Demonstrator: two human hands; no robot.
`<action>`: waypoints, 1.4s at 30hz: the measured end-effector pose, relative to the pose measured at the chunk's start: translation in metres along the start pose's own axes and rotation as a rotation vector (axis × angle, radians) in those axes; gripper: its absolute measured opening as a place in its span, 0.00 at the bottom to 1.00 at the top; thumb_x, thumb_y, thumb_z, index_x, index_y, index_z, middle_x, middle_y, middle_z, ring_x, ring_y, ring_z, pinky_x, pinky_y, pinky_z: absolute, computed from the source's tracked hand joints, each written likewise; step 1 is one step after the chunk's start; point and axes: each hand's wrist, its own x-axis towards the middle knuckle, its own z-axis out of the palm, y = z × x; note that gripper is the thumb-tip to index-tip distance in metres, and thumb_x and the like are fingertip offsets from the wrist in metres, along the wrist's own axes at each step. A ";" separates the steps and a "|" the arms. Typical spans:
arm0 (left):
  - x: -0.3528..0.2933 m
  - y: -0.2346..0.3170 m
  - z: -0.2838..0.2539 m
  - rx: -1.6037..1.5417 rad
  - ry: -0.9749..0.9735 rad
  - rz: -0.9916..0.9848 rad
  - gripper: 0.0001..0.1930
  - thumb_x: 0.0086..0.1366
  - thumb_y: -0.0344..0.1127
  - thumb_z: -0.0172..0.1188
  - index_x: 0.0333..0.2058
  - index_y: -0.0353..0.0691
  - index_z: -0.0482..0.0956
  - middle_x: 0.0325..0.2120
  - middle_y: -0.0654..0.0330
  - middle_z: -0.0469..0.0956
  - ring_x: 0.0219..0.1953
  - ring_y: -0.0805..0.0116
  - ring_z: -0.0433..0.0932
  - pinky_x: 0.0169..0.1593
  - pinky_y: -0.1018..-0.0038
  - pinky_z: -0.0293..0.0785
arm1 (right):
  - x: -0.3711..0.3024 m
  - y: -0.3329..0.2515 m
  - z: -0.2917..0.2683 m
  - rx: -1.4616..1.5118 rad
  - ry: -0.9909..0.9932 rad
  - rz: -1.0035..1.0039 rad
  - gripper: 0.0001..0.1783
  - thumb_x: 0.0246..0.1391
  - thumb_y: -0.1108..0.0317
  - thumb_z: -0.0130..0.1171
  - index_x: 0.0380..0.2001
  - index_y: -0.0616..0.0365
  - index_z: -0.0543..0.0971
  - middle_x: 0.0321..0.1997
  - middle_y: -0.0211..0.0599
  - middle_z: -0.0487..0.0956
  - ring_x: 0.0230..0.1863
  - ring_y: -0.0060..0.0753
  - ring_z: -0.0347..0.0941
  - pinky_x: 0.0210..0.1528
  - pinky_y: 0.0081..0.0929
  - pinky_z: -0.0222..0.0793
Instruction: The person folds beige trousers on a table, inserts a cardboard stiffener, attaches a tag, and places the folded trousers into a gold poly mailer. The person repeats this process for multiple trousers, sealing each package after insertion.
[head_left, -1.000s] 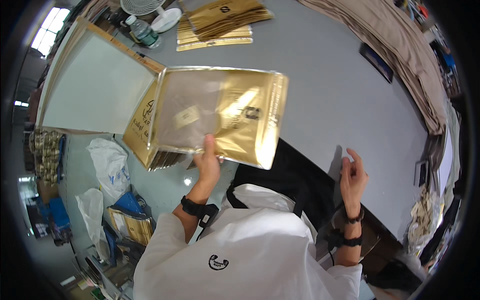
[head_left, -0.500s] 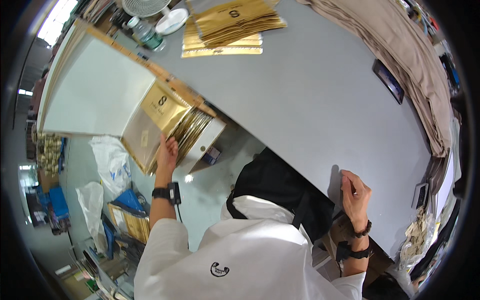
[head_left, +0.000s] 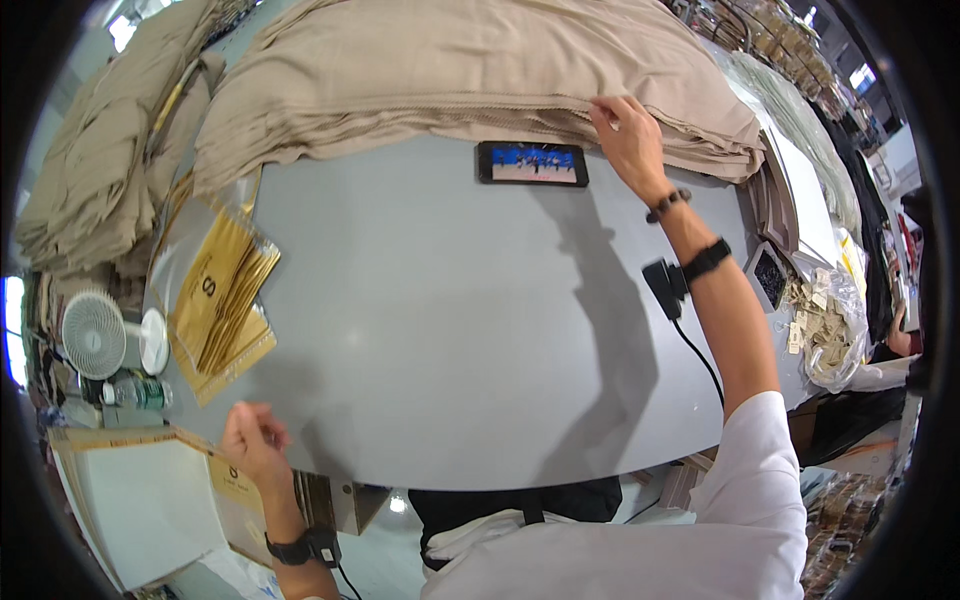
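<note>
At the far side of the table, a thick pile of folded beige cloth [head_left: 450, 75] spreads across. My right hand [head_left: 632, 145] reaches to its front edge, fingers bent and closed on the top cloth's hem. Just left of that hand lies a phone [head_left: 533, 164] with a lit picture on its screen. My left hand [head_left: 257, 445] hovers over the table's near left edge, loosely curled, slightly blurred, with nothing seen in it. Beyond it sits a stack of gold and clear plastic bags [head_left: 222, 295]. Below it, an open carton [head_left: 130, 500] holds more gold bags [head_left: 235, 482].
A white fan [head_left: 95, 333] and a water bottle [head_left: 140, 394] stand at the left edge. More folded beige cloth [head_left: 95, 190] is heaped at the far left. On the right are a small dark-screened device [head_left: 768, 275] and a clear bag of tags [head_left: 828, 335].
My view has swung from the carton to the table and cloth. My left hand has left the bags in the carton and risen; my right hand has moved from the near tabletop to the cloth pile.
</note>
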 end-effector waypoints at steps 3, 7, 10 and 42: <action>0.032 0.027 0.079 0.022 -0.285 0.057 0.19 0.79 0.43 0.54 0.32 0.35 0.80 0.17 0.65 0.74 0.16 0.78 0.69 0.21 0.80 0.61 | 0.028 0.030 0.024 -0.015 0.083 0.056 0.11 0.60 0.63 0.66 0.42 0.55 0.87 0.43 0.39 0.82 0.53 0.47 0.77 0.55 0.41 0.73; 0.057 0.051 0.183 0.080 -0.560 0.119 0.19 0.78 0.40 0.56 0.32 0.32 0.83 0.17 0.63 0.77 0.18 0.79 0.71 0.23 0.80 0.64 | 0.039 0.056 0.033 -0.046 -0.102 0.095 0.11 0.59 0.60 0.68 0.40 0.55 0.87 0.44 0.40 0.82 0.52 0.48 0.76 0.54 0.43 0.73; 0.068 0.059 0.263 0.072 -0.714 0.149 0.19 0.78 0.43 0.58 0.33 0.31 0.84 0.17 0.63 0.78 0.19 0.80 0.72 0.24 0.80 0.66 | 0.040 0.064 0.033 -0.048 -0.090 0.068 0.13 0.61 0.58 0.66 0.39 0.57 0.87 0.44 0.41 0.82 0.48 0.51 0.78 0.51 0.40 0.74; 0.140 0.099 0.527 0.313 -0.403 0.871 0.22 0.71 0.51 0.62 0.34 0.35 0.87 0.29 0.44 0.84 0.32 0.42 0.80 0.39 0.54 0.75 | 0.048 0.070 0.014 -0.007 0.091 -0.124 0.19 0.61 0.52 0.69 0.48 0.51 0.85 0.50 0.38 0.81 0.54 0.46 0.77 0.58 0.40 0.73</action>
